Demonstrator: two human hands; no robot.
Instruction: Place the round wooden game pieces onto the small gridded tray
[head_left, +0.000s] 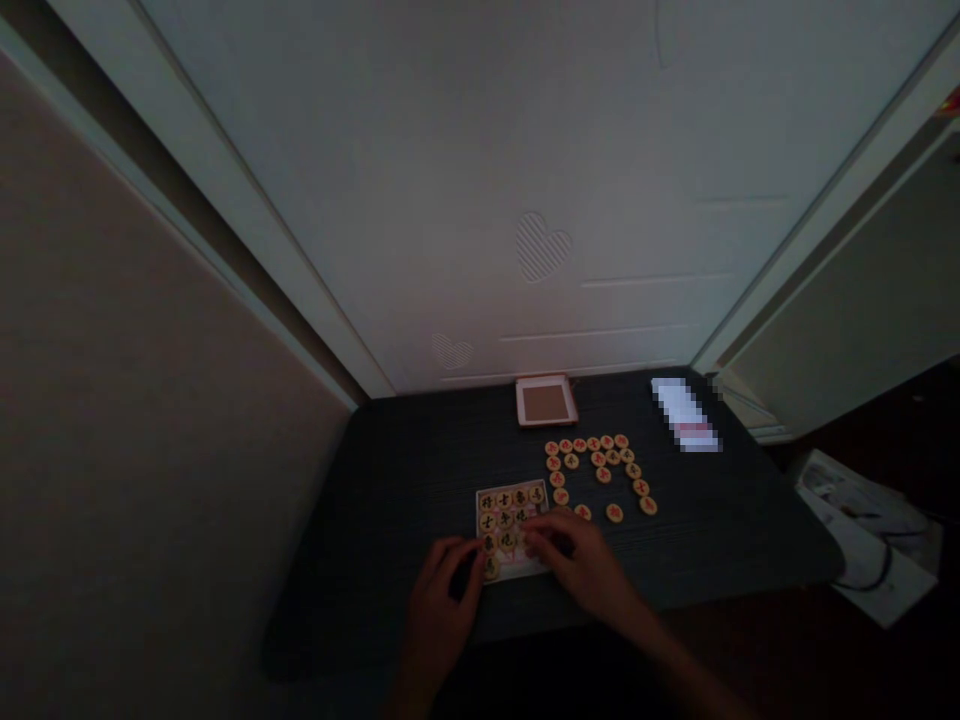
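Note:
A small square box [540, 490] lies on the dark table [390, 480], partly filled with round wooden chess pieces marked in black. My left hand [439, 610] rests at the box's left edge, fingers curled against it. My right hand [577, 560] reaches over the box's lower right part, fingers bent down onto the pieces; whether it holds one is hidden. Several loose wooden pieces [600, 470] with red and black marks lie on the table just right of and behind the box.
The box lid [546, 402] lies upside down at the table's far edge against a white door [525, 200]. A blurred white object [684, 413] lies at the far right. A white bag with cables [870, 530] sits on the floor to the right.

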